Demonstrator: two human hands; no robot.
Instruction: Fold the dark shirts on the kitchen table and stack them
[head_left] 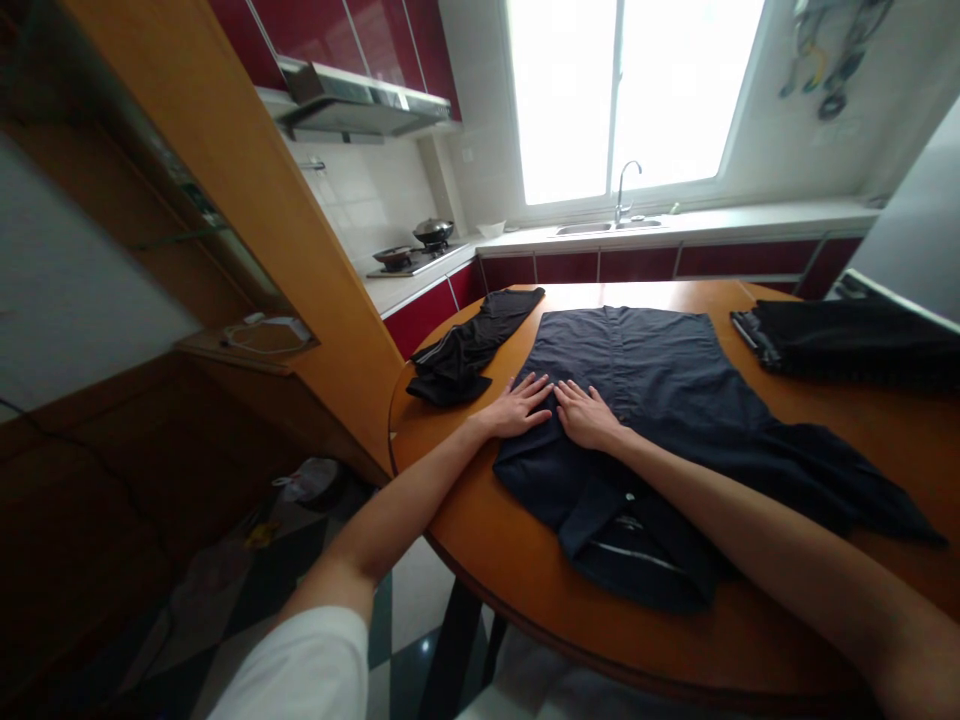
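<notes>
A dark navy shirt point(660, 370) lies spread on the wooden table, its collar toward me and its hem toward the window. My left hand point(519, 407) rests flat on the shirt's left side, fingers stretched out. Close beside it, my right hand point(585, 414) also lies flat on the cloth with the fingers apart. The fingertips of both hands nearly meet. On the right, one sleeve point(847, 470) reaches out across the table. The left sleeve is not seen stretched out; that side looks folded in.
Left of the shirt is a crumpled black garment point(472, 345) on the round wooden table point(465, 510). A stack of folded dark clothes point(847, 335) stands at the right. Beyond are a counter with a sink point(589, 228) and a stove point(420, 258). Bags point(309, 482) lie on the floor.
</notes>
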